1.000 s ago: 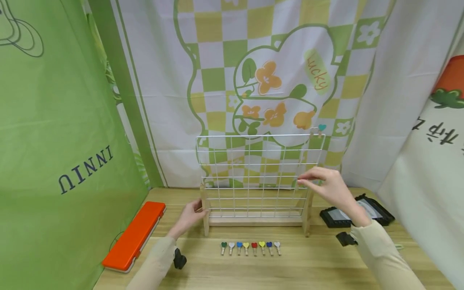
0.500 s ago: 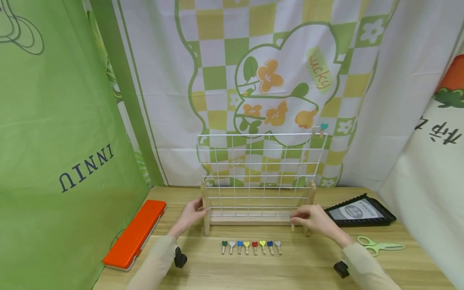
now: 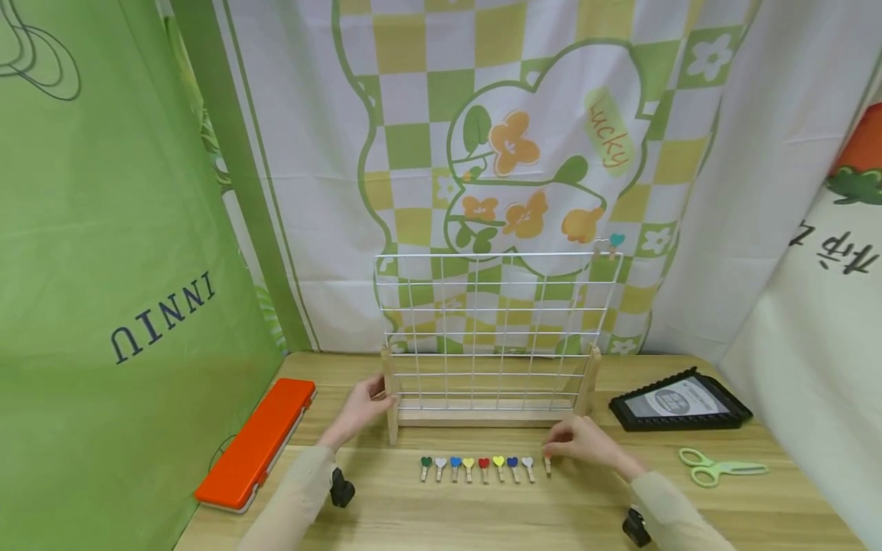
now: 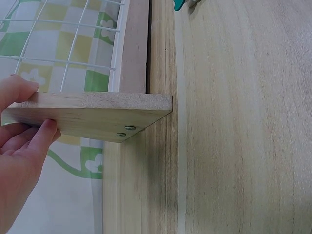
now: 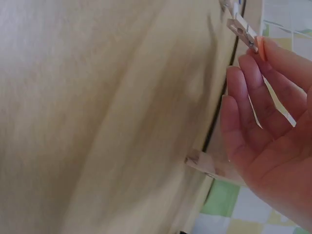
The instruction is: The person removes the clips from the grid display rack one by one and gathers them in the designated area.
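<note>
A white wire grid rack on a wooden base (image 3: 482,418) stands upright on the table. My left hand (image 3: 360,413) grips its left wooden side leg (image 4: 97,114), thumb on one face and fingers on the other. My right hand (image 3: 584,442) pinches a small wooden clothespin (image 5: 242,33) by its orange end, between thumb and index finger. This clothespin points down close over the table, at the right end of a row of several heart-topped clothespins (image 3: 484,468). At the grid's top right corner, a clothespin with a turquoise heart (image 3: 616,241) is clipped beside a pale one.
An orange-red case (image 3: 258,444) lies on the left of the table. To the right are a black tray with a grey label (image 3: 678,402) and green scissors (image 3: 720,467). A checked curtain (image 3: 406,153) hangs behind the rack.
My right hand has come down from the grid's right side to the table, with the clothespin, stopping by the row's right end. The left hand stays on the rack's leg.
</note>
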Demonstrator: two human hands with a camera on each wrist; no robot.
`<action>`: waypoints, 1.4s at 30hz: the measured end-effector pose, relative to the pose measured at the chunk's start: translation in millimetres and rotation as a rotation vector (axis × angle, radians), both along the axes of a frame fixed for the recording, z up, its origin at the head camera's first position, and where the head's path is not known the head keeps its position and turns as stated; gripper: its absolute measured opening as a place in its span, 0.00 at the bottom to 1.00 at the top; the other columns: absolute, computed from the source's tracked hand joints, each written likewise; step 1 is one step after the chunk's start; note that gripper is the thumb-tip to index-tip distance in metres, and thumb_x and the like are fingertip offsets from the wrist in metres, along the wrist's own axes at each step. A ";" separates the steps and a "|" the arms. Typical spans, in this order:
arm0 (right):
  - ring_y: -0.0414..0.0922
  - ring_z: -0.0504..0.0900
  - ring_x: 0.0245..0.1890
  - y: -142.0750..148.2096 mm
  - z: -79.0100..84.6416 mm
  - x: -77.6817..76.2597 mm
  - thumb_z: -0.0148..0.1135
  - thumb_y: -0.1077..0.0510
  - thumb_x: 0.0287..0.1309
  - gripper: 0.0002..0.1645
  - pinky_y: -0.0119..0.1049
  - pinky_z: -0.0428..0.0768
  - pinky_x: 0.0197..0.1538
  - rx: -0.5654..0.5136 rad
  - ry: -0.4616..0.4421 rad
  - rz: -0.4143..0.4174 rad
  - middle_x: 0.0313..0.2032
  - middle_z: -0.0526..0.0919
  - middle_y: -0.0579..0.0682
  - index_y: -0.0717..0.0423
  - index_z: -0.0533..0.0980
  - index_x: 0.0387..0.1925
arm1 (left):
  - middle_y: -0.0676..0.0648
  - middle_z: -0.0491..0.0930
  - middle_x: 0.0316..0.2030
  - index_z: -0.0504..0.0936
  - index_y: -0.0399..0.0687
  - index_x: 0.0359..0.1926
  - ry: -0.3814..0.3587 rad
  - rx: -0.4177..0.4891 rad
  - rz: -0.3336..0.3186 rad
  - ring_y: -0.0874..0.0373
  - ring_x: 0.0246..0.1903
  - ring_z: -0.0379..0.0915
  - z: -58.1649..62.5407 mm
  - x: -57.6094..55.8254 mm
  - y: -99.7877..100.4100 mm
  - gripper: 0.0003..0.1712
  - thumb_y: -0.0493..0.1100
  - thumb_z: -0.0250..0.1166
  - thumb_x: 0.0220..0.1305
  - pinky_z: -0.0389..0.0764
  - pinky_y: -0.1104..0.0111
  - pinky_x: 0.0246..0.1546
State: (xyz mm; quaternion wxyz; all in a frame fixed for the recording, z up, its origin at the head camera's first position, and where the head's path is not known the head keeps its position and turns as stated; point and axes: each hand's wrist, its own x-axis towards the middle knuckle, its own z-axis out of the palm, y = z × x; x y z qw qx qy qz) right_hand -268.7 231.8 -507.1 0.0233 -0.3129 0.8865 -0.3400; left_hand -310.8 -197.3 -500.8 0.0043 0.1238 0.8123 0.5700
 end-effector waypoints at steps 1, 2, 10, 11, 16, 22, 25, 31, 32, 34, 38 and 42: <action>0.25 0.74 0.28 -1.5 -1.1 0.7 0.69 0.56 0.58 0.07 0.22 0.74 0.31 -0.001 -0.009 0.004 0.28 0.89 0.47 0.55 0.86 0.30 | 0.25 0.70 0.64 0.64 0.25 0.68 -0.004 0.003 -0.001 0.34 0.65 0.69 0.4 0.0 0.1 0.32 0.31 0.62 0.66 0.75 0.50 0.66; 0.25 0.75 0.28 -2.7 -2.2 1.6 0.69 0.56 0.58 0.07 0.22 0.74 0.31 -0.006 -0.025 0.004 0.28 0.89 0.48 0.56 0.86 0.30 | 0.25 0.70 0.64 0.64 0.25 0.68 -0.005 0.005 0.000 0.34 0.65 0.69 0.6 0.0 0.3 0.32 0.31 0.62 0.66 0.75 0.50 0.66; 0.27 0.75 0.23 -6.5 -11.9 4.1 0.68 0.54 0.58 0.10 0.21 0.76 0.26 -0.028 -0.164 -0.021 0.26 0.89 0.51 0.57 0.86 0.32 | 0.24 0.70 0.64 0.64 0.24 0.68 -0.004 -0.001 0.019 0.33 0.65 0.68 0.9 1.7 2.2 0.32 0.30 0.62 0.66 0.74 0.48 0.66; 0.27 0.75 0.22 -6.4 -13.2 3.8 0.68 0.54 0.59 0.10 0.21 0.76 0.24 -0.033 -0.178 -0.021 0.26 0.89 0.52 0.58 0.86 0.32 | 0.25 0.70 0.64 0.64 0.24 0.68 -0.005 -0.004 0.018 0.33 0.65 0.68 0.9 1.7 2.2 0.32 0.30 0.62 0.66 0.74 0.49 0.66; 0.30 0.76 0.20 -6.1 -16.3 3.0 0.67 0.54 0.60 0.11 0.21 0.76 0.22 -0.041 -0.215 -0.020 0.25 0.88 0.52 0.59 0.87 0.33 | 0.26 0.70 0.64 0.63 0.25 0.69 -0.008 -0.013 0.006 0.34 0.65 0.68 -0.4 0.0 -0.2 0.33 0.31 0.62 0.66 0.74 0.51 0.66; 0.29 0.77 0.21 -5.8 -18.3 2.9 0.67 0.55 0.60 0.10 0.21 0.76 0.22 -0.047 -0.207 -0.017 0.24 0.88 0.52 0.59 0.87 0.33 | 0.25 0.69 0.65 0.62 0.23 0.69 -0.011 -0.014 0.011 0.33 0.66 0.67 1.6 0.8 0.2 0.34 0.32 0.63 0.66 0.75 0.50 0.66; 0.28 0.76 0.21 -5.5 -18.3 3.4 0.67 0.56 0.60 0.10 0.21 0.76 0.23 -0.042 -0.198 -0.024 0.25 0.88 0.51 0.59 0.87 0.34 | 0.25 0.69 0.65 0.63 0.23 0.68 -0.014 -0.016 0.013 0.34 0.66 0.68 1.7 0.9 0.3 0.34 0.32 0.63 0.66 0.75 0.50 0.66; 0.25 0.76 0.24 -5.3 -14.7 5.1 0.69 0.56 0.58 0.10 0.21 0.76 0.26 -0.016 -0.161 -0.037 0.29 0.90 0.51 0.59 0.86 0.34 | 0.26 0.70 0.64 0.63 0.24 0.69 -0.020 -0.008 0.022 0.34 0.65 0.68 1.7 0.2 1.4 0.33 0.32 0.63 0.66 0.75 0.49 0.66; 0.25 0.76 0.25 -5.1 -13.8 5.3 0.69 0.56 0.58 0.10 0.21 0.76 0.27 -0.010 -0.150 -0.039 0.29 0.90 0.51 0.59 0.86 0.34 | 0.26 0.70 0.64 0.63 0.24 0.69 -0.016 -0.010 0.023 0.34 0.65 0.68 1.8 0.1 1.7 0.33 0.31 0.63 0.66 0.75 0.49 0.66; 0.26 0.77 0.26 -4.3 -11.9 5.5 0.69 0.55 0.57 0.10 0.21 0.77 0.29 0.002 -0.127 -0.042 0.30 0.90 0.51 0.59 0.86 0.34 | 0.25 0.70 0.64 0.63 0.24 0.68 -0.011 -0.010 0.026 0.34 0.65 0.68 1.8 -0.2 1.9 0.33 0.31 0.62 0.66 0.75 0.49 0.66; 0.28 0.79 0.30 -0.4 -5.5 4.7 0.69 0.55 0.57 0.10 0.22 0.78 0.33 0.028 -0.083 -0.044 0.33 0.90 0.50 0.58 0.86 0.35 | 0.25 0.70 0.63 0.63 0.23 0.68 0.006 -0.006 0.024 0.34 0.65 0.69 2.2 -0.4 1.9 0.32 0.29 0.62 0.65 0.75 0.48 0.66; 0.30 0.81 0.34 3.2 14.5 4.1 0.68 0.53 0.59 0.11 0.24 0.81 0.37 0.048 -0.044 -0.073 0.35 0.90 0.49 0.57 0.86 0.37 | 0.25 0.71 0.63 0.63 0.23 0.68 0.005 -0.008 0.016 0.34 0.64 0.69 1.5 -0.8 1.0 0.33 0.29 0.62 0.64 0.75 0.49 0.66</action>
